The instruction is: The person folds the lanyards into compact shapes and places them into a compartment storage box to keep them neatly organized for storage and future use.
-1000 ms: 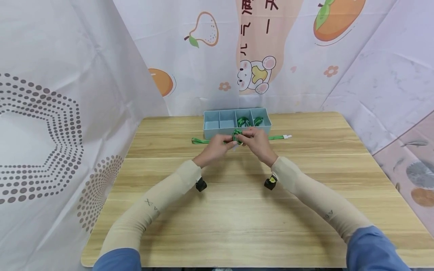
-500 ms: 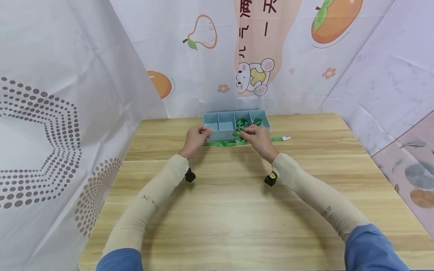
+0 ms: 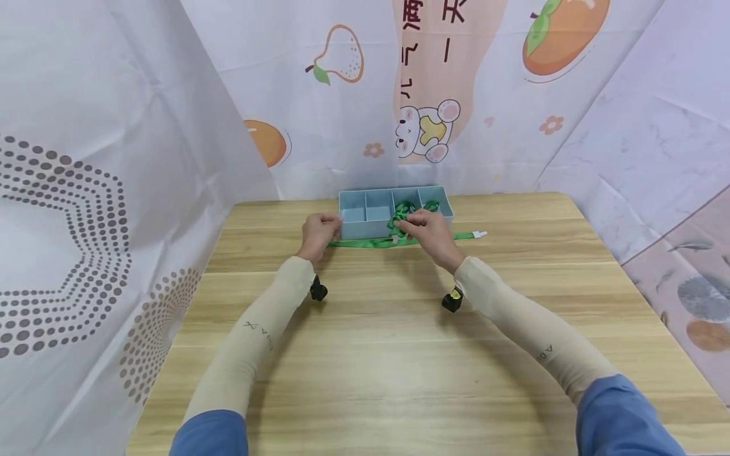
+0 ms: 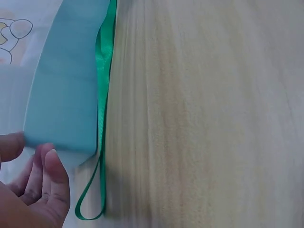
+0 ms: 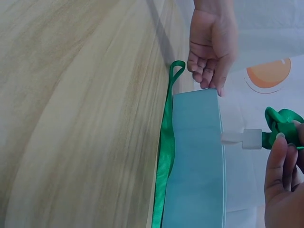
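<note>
I see my left hand (image 3: 319,229) at the left end of the tray (image 3: 365,223), its fingertips (image 5: 209,81) loosely curled and touching the tray's corner; nothing is gripped between them. My right hand (image 3: 424,228) hovers above the tray's front wall, fingers curled, pinching a bunched green ribbon (image 3: 401,218) with a white clip (image 5: 251,138) hanging from it. A second green ribbon (image 3: 371,242) lies flat on the table (image 3: 365,354) just in front of the tray, along its front wall, its looped end (image 4: 90,209) near my left hand. More green ribbon sits in the tray's right-hand compartments.
</note>
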A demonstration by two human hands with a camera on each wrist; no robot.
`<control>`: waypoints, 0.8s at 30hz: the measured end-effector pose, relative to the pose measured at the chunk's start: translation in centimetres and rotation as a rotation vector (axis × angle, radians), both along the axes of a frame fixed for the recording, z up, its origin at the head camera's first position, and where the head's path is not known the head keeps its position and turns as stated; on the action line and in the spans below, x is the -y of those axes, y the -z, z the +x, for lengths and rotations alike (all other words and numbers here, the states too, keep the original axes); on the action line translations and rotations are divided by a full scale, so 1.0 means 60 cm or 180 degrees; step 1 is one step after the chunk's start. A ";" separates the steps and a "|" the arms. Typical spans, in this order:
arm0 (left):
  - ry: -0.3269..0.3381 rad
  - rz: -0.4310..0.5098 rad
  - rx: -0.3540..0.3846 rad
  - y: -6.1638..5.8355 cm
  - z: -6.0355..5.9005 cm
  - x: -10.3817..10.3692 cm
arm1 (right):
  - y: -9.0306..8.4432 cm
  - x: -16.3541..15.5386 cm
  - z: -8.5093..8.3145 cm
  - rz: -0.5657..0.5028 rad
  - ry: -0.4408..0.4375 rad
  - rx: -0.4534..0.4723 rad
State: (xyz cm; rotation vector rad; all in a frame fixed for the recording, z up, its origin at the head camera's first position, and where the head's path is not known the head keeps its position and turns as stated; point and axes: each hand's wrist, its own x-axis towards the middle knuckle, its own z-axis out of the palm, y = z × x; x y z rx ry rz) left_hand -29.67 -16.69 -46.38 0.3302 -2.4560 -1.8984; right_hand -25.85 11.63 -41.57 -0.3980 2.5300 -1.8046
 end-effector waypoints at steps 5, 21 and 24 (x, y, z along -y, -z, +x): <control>-0.0016 0.0039 0.0092 0.001 0.000 0.007 | -0.002 0.007 -0.005 0.0009 -0.0062 0.0034; -0.0012 -0.0110 0.0107 -0.006 0.000 0.011 | -0.015 0.038 -0.057 0.0202 -0.0078 -0.0010; -0.0007 -0.0028 0.0078 -0.007 0.000 0.008 | -0.016 0.043 -0.073 0.0212 -0.0041 0.0003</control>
